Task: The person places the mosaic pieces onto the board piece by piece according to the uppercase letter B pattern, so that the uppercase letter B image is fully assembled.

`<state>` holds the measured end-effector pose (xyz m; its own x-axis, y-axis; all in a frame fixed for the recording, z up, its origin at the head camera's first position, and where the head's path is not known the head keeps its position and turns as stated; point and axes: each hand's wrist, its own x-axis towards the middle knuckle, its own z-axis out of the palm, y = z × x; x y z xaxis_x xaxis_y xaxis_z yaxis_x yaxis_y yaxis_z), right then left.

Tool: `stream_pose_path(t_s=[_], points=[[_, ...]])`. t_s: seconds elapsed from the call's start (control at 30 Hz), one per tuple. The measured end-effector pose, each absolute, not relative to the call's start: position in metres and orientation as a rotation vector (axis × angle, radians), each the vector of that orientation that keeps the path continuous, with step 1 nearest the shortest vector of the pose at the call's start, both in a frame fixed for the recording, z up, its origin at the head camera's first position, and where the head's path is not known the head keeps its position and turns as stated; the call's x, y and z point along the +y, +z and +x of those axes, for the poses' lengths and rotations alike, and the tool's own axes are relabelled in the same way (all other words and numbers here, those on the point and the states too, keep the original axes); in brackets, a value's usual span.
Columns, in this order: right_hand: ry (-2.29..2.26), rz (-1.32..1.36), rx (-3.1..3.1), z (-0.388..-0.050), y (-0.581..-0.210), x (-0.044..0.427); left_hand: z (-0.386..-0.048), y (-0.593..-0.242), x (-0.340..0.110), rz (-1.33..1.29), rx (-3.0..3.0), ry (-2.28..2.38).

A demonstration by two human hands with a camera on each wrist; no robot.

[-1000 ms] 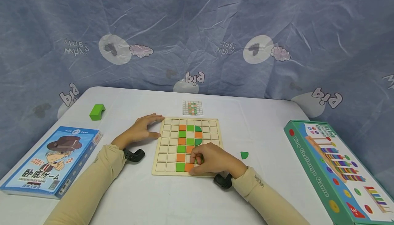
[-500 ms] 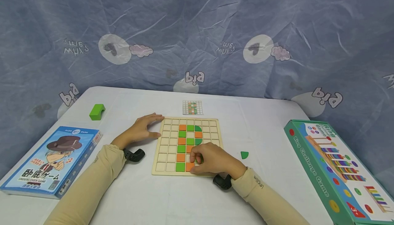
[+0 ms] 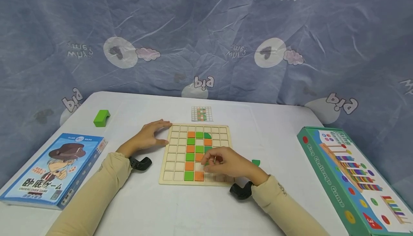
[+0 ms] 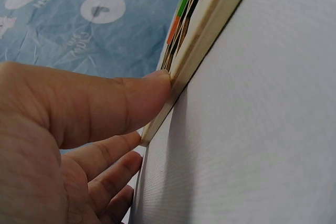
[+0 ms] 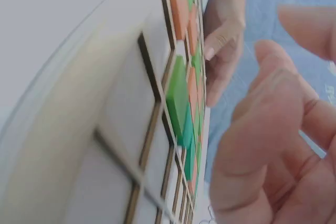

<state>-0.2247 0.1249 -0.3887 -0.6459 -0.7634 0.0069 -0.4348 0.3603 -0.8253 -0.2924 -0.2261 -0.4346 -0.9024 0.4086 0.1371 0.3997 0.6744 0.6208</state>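
Note:
A wooden grid board [image 3: 167, 166] lies on the table with orange and green square tiles and dark green rounded pieces in its cells. My left hand [image 3: 149, 134] rests at the board's left edge; in the left wrist view its thumb [image 4: 131, 100] touches the rim with fingers extended. Above the board's lower right hovers my right hand [image 3: 227, 162], fingers loosely bent. The right wrist view shows nothing between its thumb and fingers [image 5: 252, 145]. Just left of it an orange tile [image 3: 199, 176] sits in the bottom row. The hand covers several cells.
A dark green rounded piece [image 3: 256, 162] lies right of the board, partly hidden by the right arm. A small pattern card [image 3: 202, 114] lies behind the board. At left are a green arch block [image 3: 101, 118] and blue game box [image 3: 55, 169]; at right, a green box [image 3: 351, 178].
My right hand has lifted off the orange tile and shifted up and right, uncovering it in the bottom row. The left hand stays in place.

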Motion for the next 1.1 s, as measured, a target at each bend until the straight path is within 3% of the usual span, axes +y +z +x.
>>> stream_pose_path(t_s=[0.6, 1.1], points=[[-1.291, -0.474, 2.584, -0.217, -0.393, 0.223, -0.294, -0.438, -0.226, 0.675, 2.864, 1.066], [-1.123, -0.346, 2.712, -0.218, -0.398, 0.251, -0.292, -0.437, -0.227, 0.677, 2.861, 1.069]])
